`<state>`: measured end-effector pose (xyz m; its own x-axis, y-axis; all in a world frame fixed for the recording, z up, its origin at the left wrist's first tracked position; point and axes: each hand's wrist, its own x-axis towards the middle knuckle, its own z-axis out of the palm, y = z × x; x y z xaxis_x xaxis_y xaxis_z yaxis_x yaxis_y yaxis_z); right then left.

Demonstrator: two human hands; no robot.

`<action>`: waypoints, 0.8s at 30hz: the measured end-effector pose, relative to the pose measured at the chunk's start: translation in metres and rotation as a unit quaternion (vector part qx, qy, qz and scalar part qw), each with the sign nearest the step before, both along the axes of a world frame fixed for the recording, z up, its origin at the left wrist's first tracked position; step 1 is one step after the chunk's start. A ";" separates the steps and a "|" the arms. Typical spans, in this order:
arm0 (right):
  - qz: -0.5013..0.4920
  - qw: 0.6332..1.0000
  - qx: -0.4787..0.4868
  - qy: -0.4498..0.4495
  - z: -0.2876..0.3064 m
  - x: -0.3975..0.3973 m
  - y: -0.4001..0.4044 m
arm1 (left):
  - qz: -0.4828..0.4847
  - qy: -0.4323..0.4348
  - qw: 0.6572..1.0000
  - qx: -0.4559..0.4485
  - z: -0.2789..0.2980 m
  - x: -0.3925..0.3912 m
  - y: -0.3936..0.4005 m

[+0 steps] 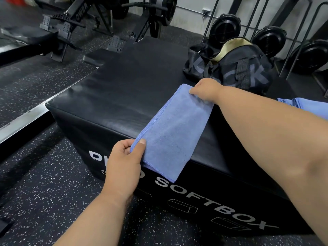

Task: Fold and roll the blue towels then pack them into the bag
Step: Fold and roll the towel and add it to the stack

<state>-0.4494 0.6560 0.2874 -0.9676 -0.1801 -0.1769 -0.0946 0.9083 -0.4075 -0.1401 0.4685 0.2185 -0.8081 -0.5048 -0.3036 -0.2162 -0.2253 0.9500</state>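
Observation:
A blue towel point(174, 128), folded into a long strip, lies on the black soft box point(117, 96), its near end hanging over the front edge. My left hand point(124, 162) pinches the near left corner between thumb and fingers. My right hand point(205, 92) grips the far right corner. A black duffel bag point(236, 66) with a tan lining stands open on the box at the back right, just beyond my right hand. More blue towels point(301, 103) lie at the right, partly hidden by my right forearm.
The box stands on speckled rubber flooring point(44, 183). Black gym machines point(74, 20) fill the back left. Round black fan units on metal stands point(269, 39) line the wall behind the bag. A metal strip point(23, 121) runs along the floor at left.

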 end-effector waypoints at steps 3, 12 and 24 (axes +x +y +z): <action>0.044 0.995 0.092 -0.023 0.009 0.000 -0.007 | 0.000 -0.008 1.000 -0.001 0.000 -0.001 -0.002; 0.032 0.979 -0.142 0.141 0.044 0.030 0.033 | 0.026 0.084 0.975 -0.203 0.034 0.000 -0.011; -0.088 0.909 -0.368 0.177 0.037 0.162 0.137 | 0.002 0.254 0.903 -0.346 0.091 0.024 -0.005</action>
<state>-0.2874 0.7927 0.3243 -0.9656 0.0386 0.2571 -0.2184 0.4159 -0.8828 -0.1161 0.4632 0.3099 -0.7524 -0.4349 0.4948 0.2870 0.4596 0.8405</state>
